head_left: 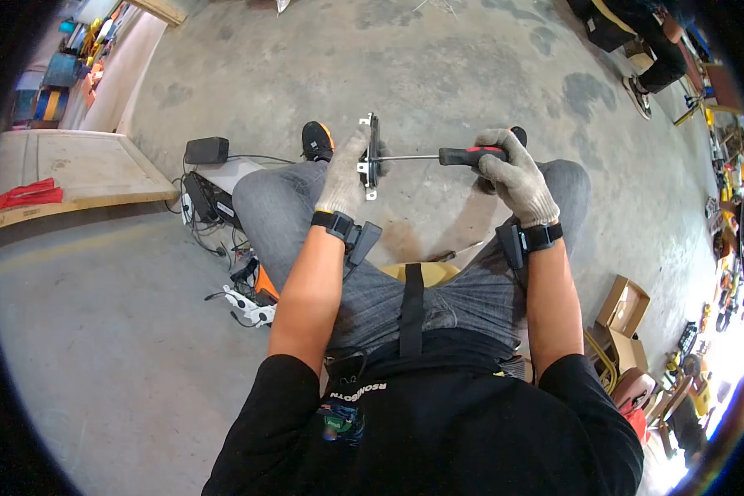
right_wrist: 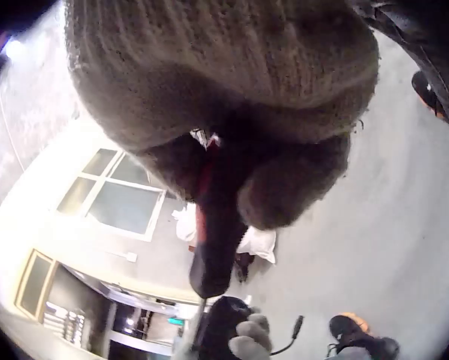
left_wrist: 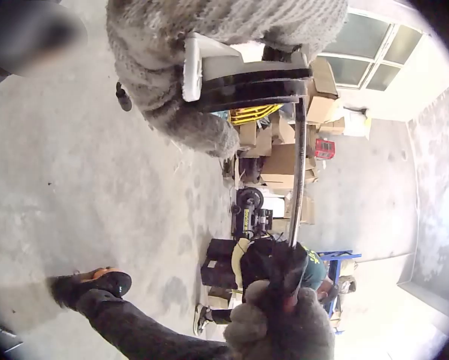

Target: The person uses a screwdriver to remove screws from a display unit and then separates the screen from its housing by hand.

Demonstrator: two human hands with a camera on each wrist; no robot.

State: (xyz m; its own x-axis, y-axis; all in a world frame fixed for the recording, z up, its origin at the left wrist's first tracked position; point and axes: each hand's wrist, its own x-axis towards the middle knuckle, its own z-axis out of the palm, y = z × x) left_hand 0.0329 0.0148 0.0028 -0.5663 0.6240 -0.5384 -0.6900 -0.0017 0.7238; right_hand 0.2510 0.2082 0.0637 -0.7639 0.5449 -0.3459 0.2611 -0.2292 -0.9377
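My gloved left hand [head_left: 345, 178] grips a flat black part with white metal tabs [head_left: 370, 157], held edge-on above the floor between my knees. In the left wrist view its layered black edge [left_wrist: 247, 86] and a white bracket [left_wrist: 193, 69] show below the palm. Fingers of my gloved right hand [head_left: 517, 176] curl round the red and black handle of a screwdriver [head_left: 463, 156]. Its shaft points level to the left, with the tip at the part's face. From the right wrist view, the handle [right_wrist: 217, 255] sticks out between thumb and fingers; the tip is hidden there.
To the left stands a wooden table [head_left: 74, 165] with red gloves [head_left: 30, 193] on it. Below it lie a black adapter [head_left: 207, 150], cables and a white and orange item. An opened cardboard box [head_left: 624, 306] sits at right. Another person's leg [head_left: 663, 66] shows at upper right.
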